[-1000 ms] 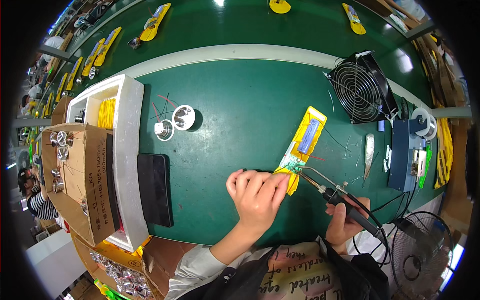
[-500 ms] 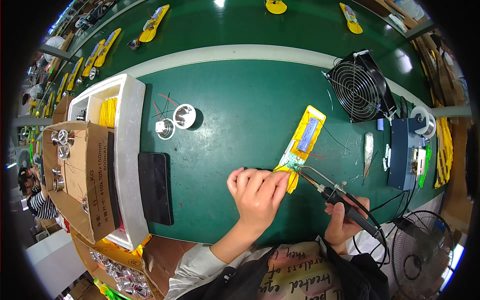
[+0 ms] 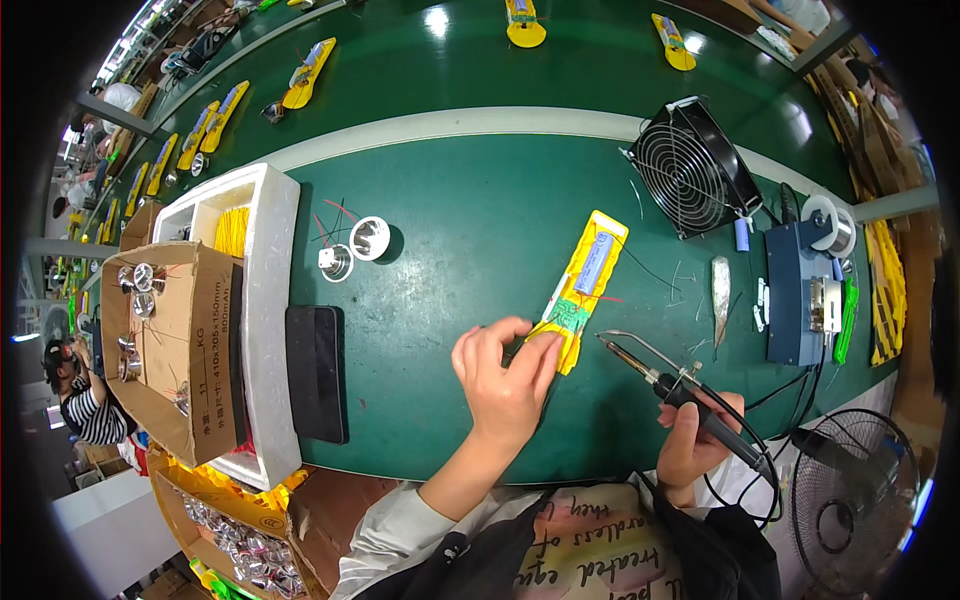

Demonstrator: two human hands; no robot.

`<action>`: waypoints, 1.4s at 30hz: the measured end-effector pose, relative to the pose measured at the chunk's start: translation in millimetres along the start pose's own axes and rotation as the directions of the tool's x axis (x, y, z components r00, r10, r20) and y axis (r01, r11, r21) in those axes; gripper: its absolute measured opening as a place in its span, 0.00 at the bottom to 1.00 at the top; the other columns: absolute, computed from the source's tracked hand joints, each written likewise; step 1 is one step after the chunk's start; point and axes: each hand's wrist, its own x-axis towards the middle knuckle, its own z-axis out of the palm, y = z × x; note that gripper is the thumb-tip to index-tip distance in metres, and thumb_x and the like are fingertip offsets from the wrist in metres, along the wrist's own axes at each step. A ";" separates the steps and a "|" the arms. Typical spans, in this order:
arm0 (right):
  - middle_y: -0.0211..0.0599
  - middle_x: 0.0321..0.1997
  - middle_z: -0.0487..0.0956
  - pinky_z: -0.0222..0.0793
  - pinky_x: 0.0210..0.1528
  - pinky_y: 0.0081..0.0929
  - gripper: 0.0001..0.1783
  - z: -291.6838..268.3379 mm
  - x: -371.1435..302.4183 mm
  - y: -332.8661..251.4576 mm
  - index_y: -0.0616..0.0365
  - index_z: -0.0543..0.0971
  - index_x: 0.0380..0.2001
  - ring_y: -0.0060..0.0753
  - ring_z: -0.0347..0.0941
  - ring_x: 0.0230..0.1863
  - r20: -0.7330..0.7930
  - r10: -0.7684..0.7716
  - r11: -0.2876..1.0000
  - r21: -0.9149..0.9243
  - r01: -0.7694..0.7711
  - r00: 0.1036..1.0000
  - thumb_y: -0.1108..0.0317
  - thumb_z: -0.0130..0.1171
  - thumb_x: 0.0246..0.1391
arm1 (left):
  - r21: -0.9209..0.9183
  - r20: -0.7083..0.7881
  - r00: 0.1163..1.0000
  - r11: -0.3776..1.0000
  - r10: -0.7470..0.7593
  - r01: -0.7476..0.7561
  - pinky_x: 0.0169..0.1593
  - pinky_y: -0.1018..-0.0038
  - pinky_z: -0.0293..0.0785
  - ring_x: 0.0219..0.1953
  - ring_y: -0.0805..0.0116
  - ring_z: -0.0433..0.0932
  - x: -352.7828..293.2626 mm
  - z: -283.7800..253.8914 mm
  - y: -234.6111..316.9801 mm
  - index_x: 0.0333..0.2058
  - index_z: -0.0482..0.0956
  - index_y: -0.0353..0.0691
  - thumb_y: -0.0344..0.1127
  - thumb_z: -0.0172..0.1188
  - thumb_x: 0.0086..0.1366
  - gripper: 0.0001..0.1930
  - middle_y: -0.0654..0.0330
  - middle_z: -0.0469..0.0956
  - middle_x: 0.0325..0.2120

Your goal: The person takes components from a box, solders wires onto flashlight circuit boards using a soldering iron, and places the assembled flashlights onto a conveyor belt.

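A long yellow plastic casing (image 3: 604, 226) lies slanted on the green bench. A blue cylindrical battery (image 3: 595, 264) and, below it, a small green circuit board (image 3: 570, 314) sit inside, with thin red and black wires sticking out. Thumb and fingers of my left hand (image 3: 503, 385) close on the casing's lower end; whether a wire is also pinched there is hidden. In my right hand (image 3: 690, 440) is a soldering iron (image 3: 708, 422) with a thin metal tube along its shaft. Its tip points at the board from the right, apart from it.
Two silver reflector cups (image 3: 369, 238) with wires lie left of centre. Beyond them stand a white foam box (image 3: 270, 210), a cardboard carton (image 3: 215, 350) and a black flat tray (image 3: 318, 375). A black fan (image 3: 692, 170) and a blue soldering station (image 3: 792, 290) with a solder spool (image 3: 833, 228) occupy the right.
The soldering iron's tip has come off the circuit board toward the right. My left fingers have curled back slightly at the casing's lower end. The whole view has shifted a little.
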 end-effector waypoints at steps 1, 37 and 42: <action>0.41 0.25 0.69 0.67 0.21 0.17 0.12 -1.8 -1.1 0.2 0.67 0.63 0.31 0.24 0.69 0.18 -0.005 -0.002 1.000 0.004 0.002 1.000 0.73 0.53 0.45 | -0.016 -0.008 1.000 1.000 -0.024 0.024 0.42 0.67 0.60 0.29 0.70 0.69 1.3 -0.1 1.7 0.24 0.76 0.44 0.30 0.63 0.43 0.07 0.68 0.72 0.26; 0.35 0.21 0.69 0.61 0.18 0.13 0.09 -60.0 18.5 31.7 0.63 0.64 0.33 0.20 0.65 0.16 -0.321 0.052 0.995 -0.067 -0.077 0.946 0.73 0.48 0.48 | 0.526 0.120 0.932 0.818 -0.341 0.232 0.39 0.67 0.70 0.35 0.54 0.74 331.4 82.1 -169.4 0.29 0.74 0.35 0.40 0.61 0.45 0.16 0.51 0.75 0.30; 0.35 0.20 0.69 0.61 0.18 0.12 0.10 -68.4 28.1 39.8 0.62 0.62 0.32 0.20 0.65 0.16 -0.398 0.117 0.988 -0.048 -0.148 0.910 0.72 0.49 0.47 | 0.476 -0.142 0.985 0.865 -0.102 0.158 0.39 0.62 0.70 0.38 0.53 0.71 350.2 112.1 -120.9 0.28 0.74 0.35 0.45 0.61 0.45 0.18 0.52 0.71 0.34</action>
